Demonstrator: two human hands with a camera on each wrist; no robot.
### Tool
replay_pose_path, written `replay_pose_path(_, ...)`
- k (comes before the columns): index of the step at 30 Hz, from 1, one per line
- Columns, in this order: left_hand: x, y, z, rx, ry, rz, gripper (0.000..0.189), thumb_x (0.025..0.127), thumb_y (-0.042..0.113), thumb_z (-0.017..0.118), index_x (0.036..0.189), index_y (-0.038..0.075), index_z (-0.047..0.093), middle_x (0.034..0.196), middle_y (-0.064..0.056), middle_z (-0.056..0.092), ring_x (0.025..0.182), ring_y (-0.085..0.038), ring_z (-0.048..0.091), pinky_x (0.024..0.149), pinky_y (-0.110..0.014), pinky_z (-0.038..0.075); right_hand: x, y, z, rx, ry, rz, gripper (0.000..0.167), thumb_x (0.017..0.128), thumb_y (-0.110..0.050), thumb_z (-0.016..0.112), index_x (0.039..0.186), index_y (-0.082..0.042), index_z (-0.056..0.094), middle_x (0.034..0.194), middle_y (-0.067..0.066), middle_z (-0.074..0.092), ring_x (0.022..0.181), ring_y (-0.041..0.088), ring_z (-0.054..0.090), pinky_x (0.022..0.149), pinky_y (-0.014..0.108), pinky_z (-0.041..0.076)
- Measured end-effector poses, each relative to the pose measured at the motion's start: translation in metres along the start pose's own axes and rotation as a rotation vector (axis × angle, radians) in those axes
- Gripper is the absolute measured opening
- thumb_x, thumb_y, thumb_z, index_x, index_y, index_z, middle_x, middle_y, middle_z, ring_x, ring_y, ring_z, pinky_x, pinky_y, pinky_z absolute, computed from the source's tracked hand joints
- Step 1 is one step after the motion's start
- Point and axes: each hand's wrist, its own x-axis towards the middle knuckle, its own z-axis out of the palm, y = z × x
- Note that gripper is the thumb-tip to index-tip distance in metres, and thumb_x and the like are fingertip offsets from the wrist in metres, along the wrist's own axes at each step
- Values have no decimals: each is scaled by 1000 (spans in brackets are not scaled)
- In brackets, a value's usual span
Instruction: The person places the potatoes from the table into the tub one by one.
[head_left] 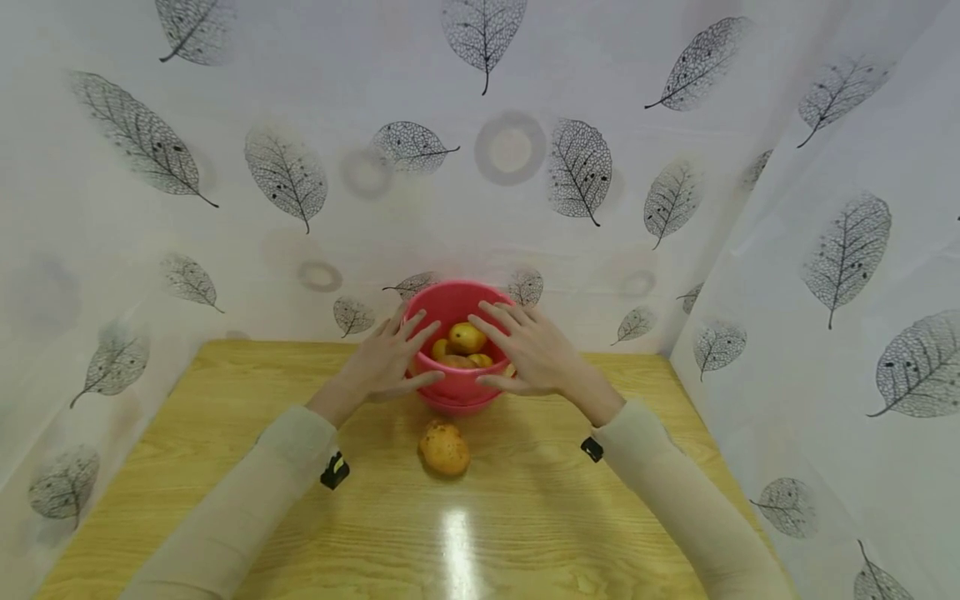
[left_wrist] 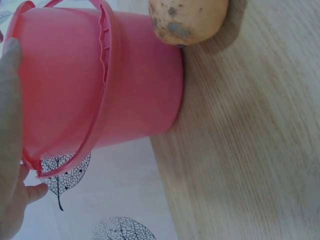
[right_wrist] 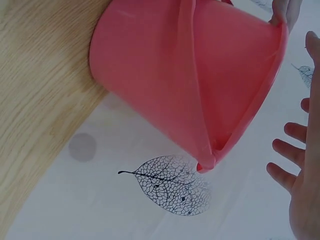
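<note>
A pink bucket [head_left: 459, 387] stands at the back middle of the table, its mouth facing me. Several potatoes [head_left: 467, 337] lie inside it. My left hand [head_left: 386, 360] is at the left side of the rim with fingers spread; in the left wrist view its thumb [left_wrist: 12, 55] lies right at the rim. Over the right side of the rim my right hand [head_left: 534, 354] hovers, fingers spread and nothing in it; the right wrist view shows those fingers [right_wrist: 289, 152] apart from the bucket [right_wrist: 145, 65]. Another potato [head_left: 444, 448] sits on the table in front of the bucket.
The bucket's pink handle [left_wrist: 102, 100] hangs down across its front. Behind the wooden table [head_left: 525, 525] hangs a white leaf-patterned sheet [head_left: 450, 225], which also runs along both sides. Small black devices [head_left: 335, 471] are strapped under the wrists.
</note>
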Motion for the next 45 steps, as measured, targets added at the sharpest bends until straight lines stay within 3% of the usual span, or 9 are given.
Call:
replay_pose_path(11,1,0,2,-7,-1,-4,92,99,72,50,169,16,27,176,-19,24,166,-47,7,131,-65,27,-17,-22,0,-36,29,-12,97,90,-74,61,162,-12,42,167,18,44,147,38,50,121,53,46)
replay_pose_path(15,1,0,2,-2,6,2,92,99,72,50,168,15,28,175,-20,25,165,-47,9,130,-65,27,-24,-30,2,-17,61,-16,93,98,-79,42,163,-13,41,167,17,44,146,37,52,119,53,48)
replay_pose_path(18,1,1,1,4,8,6,92,99,72,50,168,15,28,175,-20,25,165,-47,9,130,-65,28,-28,-34,3,-6,67,-16,94,98,-80,42,163,-13,40,167,16,44,146,37,52,119,53,48)
replay_pose_path(22,1,1,1,13,8,7,92,100,72,50,168,15,28,175,-20,25,165,-47,9,131,-64,26,-33,-40,4,-9,55,-14,98,90,-75,61,163,-13,41,168,16,43,148,38,51,118,55,48)
replay_pose_path(28,1,0,2,23,11,9,92,100,72,50,168,15,28,175,-20,24,165,-47,9,131,-64,25,-42,-48,7,-21,59,-32,94,99,-81,34,164,-13,39,170,17,40,148,38,51,118,55,49)
replay_pose_path(35,1,-1,2,18,19,11,91,99,70,52,168,15,28,175,-20,26,165,-47,9,131,-65,25,-49,-60,13,1,74,-49,95,97,-82,42,162,-13,42,170,17,40,150,37,49,119,52,50)
replay_pose_path(41,2,0,3,29,16,8,91,100,69,52,168,15,28,175,-20,25,165,-48,10,130,-66,25,-55,-71,19,18,100,-76,97,100,-81,12,161,-13,45,165,17,47,149,36,51,119,51,49)
replay_pose_path(43,1,1,2,28,11,2,91,99,70,51,168,15,28,175,-20,25,165,-47,9,131,-65,25,-57,-75,21,16,99,-91,95,101,-81,16,160,-13,45,165,16,48,149,36,51,120,51,49)
replay_pose_path(45,0,1,1,21,8,-2,91,99,70,51,168,15,29,175,-20,25,165,-47,8,131,-65,24,-59,-79,24,12,93,-102,91,100,-80,30,160,-13,45,165,15,48,149,35,51,121,50,48)
